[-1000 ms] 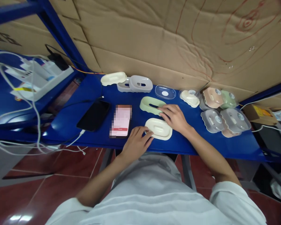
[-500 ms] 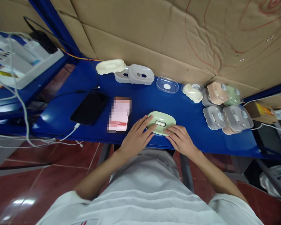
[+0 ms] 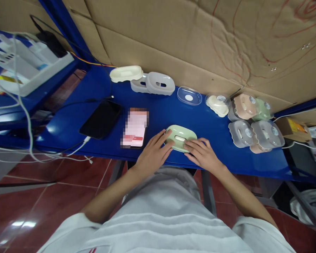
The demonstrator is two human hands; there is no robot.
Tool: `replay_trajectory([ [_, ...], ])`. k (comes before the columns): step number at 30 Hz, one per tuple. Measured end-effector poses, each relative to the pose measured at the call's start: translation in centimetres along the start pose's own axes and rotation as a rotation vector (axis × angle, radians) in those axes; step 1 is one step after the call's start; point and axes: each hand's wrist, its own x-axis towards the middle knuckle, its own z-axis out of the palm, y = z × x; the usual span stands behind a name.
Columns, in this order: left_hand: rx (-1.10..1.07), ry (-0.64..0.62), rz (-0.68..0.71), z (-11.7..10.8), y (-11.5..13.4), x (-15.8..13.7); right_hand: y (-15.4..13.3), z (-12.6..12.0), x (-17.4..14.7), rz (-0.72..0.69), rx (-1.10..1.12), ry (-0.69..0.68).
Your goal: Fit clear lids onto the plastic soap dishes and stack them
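A pale green oval soap dish with a slot in its middle lies close to the front edge of the blue table. My left hand grips its left end, thumb at the near side and fingers over the rim. At the right end, my right hand is closed on the dish, its fingertips over the top surface near the slot. A clear oval lid with a white round sticker lies behind the dish.
Left of my hands are a lit phone and a dark phone with cables. A cream dish and grey dishes stand along the cardboard wall. Several lidded soap boxes are stacked at right, beside a small carton.
My right hand's fingers have slid slightly left over the dish, closer to its slot. My left hand keeps its hold, and the dish stays nearly in place.
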Motion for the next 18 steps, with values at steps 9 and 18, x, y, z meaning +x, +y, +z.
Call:
replay_trajectory([
  [9, 0.025, 0.011, -0.013, -0.1, 0.1, 0.0, 8.9, 1.2, 7.0, 0.334, 0.045, 0.098],
  [18, -0.022, 0.148, -0.010, -0.2, 0.1, 0.1, 12.9, 1.7, 9.9, 0.546, 0.367, 0.177],
])
